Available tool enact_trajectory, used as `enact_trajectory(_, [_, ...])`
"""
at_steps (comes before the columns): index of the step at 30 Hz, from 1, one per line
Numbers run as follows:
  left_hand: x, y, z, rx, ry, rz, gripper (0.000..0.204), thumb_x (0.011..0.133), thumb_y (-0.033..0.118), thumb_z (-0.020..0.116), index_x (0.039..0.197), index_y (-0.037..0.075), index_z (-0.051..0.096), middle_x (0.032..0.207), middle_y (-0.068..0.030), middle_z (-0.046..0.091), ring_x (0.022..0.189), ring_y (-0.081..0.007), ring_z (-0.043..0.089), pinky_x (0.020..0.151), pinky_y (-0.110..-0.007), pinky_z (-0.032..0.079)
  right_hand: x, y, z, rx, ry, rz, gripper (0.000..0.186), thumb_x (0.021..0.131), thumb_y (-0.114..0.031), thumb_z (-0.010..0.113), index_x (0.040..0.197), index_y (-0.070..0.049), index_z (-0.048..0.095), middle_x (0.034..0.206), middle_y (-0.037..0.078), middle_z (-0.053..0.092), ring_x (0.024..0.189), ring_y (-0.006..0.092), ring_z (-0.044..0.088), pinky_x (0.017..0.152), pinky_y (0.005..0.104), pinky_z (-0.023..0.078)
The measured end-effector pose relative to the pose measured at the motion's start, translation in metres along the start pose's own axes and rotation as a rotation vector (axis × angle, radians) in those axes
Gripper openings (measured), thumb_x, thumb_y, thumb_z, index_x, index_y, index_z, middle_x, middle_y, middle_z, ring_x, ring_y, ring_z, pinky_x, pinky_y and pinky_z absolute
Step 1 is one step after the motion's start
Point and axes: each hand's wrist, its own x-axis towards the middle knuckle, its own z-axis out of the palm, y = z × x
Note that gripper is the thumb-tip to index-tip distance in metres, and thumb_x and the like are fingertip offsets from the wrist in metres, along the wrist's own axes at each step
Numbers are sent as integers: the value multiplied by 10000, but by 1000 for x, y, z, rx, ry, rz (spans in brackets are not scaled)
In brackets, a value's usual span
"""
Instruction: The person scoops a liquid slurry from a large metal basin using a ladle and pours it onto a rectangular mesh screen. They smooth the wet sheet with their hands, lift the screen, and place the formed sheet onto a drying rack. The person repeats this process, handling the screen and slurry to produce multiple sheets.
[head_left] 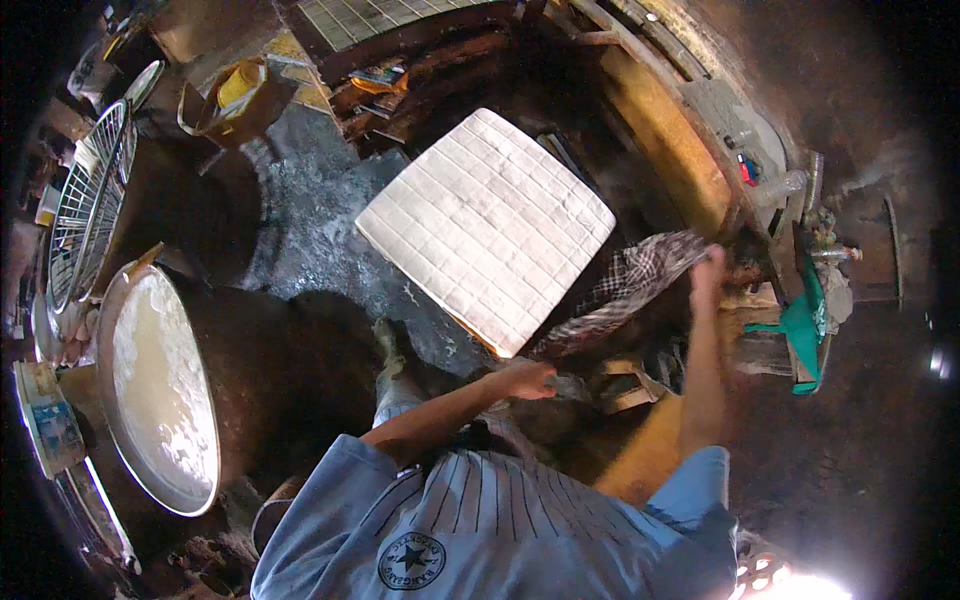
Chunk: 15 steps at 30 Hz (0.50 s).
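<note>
A white square slab point(490, 230), its top marked with a grid of lines, lies in front of me at the centre. Its kind is not certain; it looks like a block of tofu. On its right hangs a dark-and-white checked cloth point(640, 275), bunched and stretched at a slant. My right hand point(708, 270), somewhat blurred, is closed on the cloth's upper end. My left hand point(527, 380) is closed just below the slab's near corner, close to the cloth's lower end. Whether its fingers grip anything is hidden.
A wide round pan point(210, 440) of whitish liquid stands at left. Behind it are a wire basket rack point(90, 215) and a container point(215, 115) with something yellow inside. Another gridded slab point(375, 18) sits at the far edge. A green cloth-like piece point(803, 325) hangs at right.
</note>
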Motion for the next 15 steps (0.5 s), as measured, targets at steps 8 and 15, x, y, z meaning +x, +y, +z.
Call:
enact_trajectory(8, [-215, -128, -179, -782, 611, -257, 325, 867, 196, 638, 1145, 35, 593, 1018, -95, 660, 917, -205, 638, 760, -298, 499, -450, 143, 114, -301, -845, 744, 239, 859, -273, 523, 945, -53, 562, 877, 165, 597, 805, 367, 555, 716, 442, 432])
enact_trajectory(15, [-208, -158, -308, -545, 592, -263, 221, 870, 147, 644, 1058, 38, 601, 964, -49, 634, 826, -153, 625, 676, -280, 510, -646, 52, 150, 683, 2, 1648, 215, 885, -281, 518, 776, -95, 510, 682, 103, 517, 565, 272, 504, 487, 399, 393])
